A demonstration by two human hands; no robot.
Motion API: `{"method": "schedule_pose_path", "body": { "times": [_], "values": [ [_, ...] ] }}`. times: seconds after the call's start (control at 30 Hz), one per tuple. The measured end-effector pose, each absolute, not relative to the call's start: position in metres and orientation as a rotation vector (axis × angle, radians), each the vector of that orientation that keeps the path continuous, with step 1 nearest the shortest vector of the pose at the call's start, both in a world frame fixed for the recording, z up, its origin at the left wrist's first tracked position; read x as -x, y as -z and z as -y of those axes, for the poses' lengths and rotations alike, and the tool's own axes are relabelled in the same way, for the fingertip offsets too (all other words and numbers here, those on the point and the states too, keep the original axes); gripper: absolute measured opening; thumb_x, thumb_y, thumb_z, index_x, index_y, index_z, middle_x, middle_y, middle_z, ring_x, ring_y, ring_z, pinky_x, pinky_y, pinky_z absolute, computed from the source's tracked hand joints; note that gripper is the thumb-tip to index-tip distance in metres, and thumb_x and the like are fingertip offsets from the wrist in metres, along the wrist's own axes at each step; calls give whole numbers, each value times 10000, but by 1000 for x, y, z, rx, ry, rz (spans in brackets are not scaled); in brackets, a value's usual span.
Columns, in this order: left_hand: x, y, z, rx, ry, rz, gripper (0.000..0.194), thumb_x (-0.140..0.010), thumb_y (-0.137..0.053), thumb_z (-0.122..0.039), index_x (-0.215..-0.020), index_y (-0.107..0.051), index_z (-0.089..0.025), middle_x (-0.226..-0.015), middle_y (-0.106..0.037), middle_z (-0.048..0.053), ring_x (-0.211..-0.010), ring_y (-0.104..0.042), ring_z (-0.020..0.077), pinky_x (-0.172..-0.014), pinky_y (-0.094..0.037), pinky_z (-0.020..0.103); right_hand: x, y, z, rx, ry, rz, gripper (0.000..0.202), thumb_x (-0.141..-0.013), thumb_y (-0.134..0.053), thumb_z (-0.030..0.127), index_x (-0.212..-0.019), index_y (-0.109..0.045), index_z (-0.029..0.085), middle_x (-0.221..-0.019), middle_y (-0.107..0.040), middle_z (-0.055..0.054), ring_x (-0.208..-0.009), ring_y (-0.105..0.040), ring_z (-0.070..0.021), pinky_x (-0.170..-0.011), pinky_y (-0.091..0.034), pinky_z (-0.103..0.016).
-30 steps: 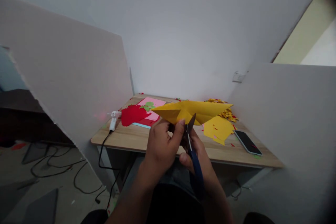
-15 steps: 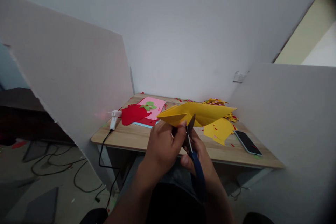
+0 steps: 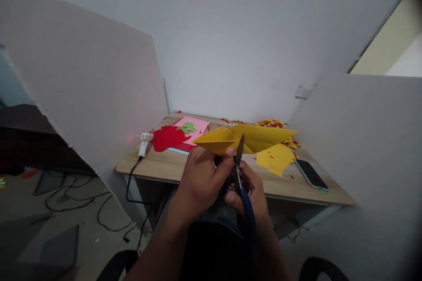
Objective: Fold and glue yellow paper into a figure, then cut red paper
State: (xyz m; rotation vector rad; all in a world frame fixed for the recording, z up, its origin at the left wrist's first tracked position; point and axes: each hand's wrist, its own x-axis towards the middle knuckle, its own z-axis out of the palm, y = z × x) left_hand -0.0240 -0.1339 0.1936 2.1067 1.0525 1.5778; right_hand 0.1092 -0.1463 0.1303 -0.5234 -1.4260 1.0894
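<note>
My left hand [image 3: 206, 175] pinches the lower edge of a folded sheet of yellow paper [image 3: 263, 137], thumb on the near side. The paper spreads out to both sides above my hands, its folds standing partly apart. In my right hand [image 3: 252, 189] is a pair of scissors [image 3: 244, 202] with dark blue handles, the blades pointing up. One blade lies in front of the paper near its middle; where the other blade sits is mostly hidden. Both hands are close together over the table's front edge.
On the wooden table [image 3: 158, 169] lie red paper [image 3: 169, 138], pink paper [image 3: 199, 128] with green cut pieces [image 3: 187, 127], yellow sheets [image 3: 276, 158], a heap of scraps [image 3: 272, 124] and a phone [image 3: 311, 174]. A white corded device [image 3: 143, 145] stands at the left. Partitions flank both sides.
The view has shifted slightly. The scissor blades look a little closer together against the paper, and the paper's left end has moved slightly left. Both hands keep their holds.
</note>
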Motion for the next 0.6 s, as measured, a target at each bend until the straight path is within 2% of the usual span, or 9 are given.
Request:
{"method": "schedule_pose_path", "body": {
  "times": [0.13,0.3,0.6],
  "values": [
    [24,-193,136,-2033,-1532,-1057,323,-976,-459,-366,-779,-640,-183,-782,-683,18,-830,-649,181,-777,-443,297,-107,-130,149,542,-1051,1408,427,-738,-825,363,-1125,-656,294,-772,-659,30,-667,-578,-104,-600,-479,-175],
    [24,-194,136,-1961,-1500,-1044,333,-970,-456,-371,-751,-618,-180,-749,-657,15,-793,-631,174,-749,-446,293,-104,-137,152,633,-992,1383,387,-641,-867,231,-978,-677,240,-692,-657,49,-580,-576,-87,-538,-472,-156],
    [25,-190,136,-1906,-1542,-1043,365,-967,-469,-411,-715,-583,-174,-726,-637,23,-716,-584,150,-681,-441,270,-99,-139,152,722,-866,1385,270,-652,-791,218,-885,-655,204,-607,-614,52,-499,-545,-84,-474,-454,-171]
  ]
}}
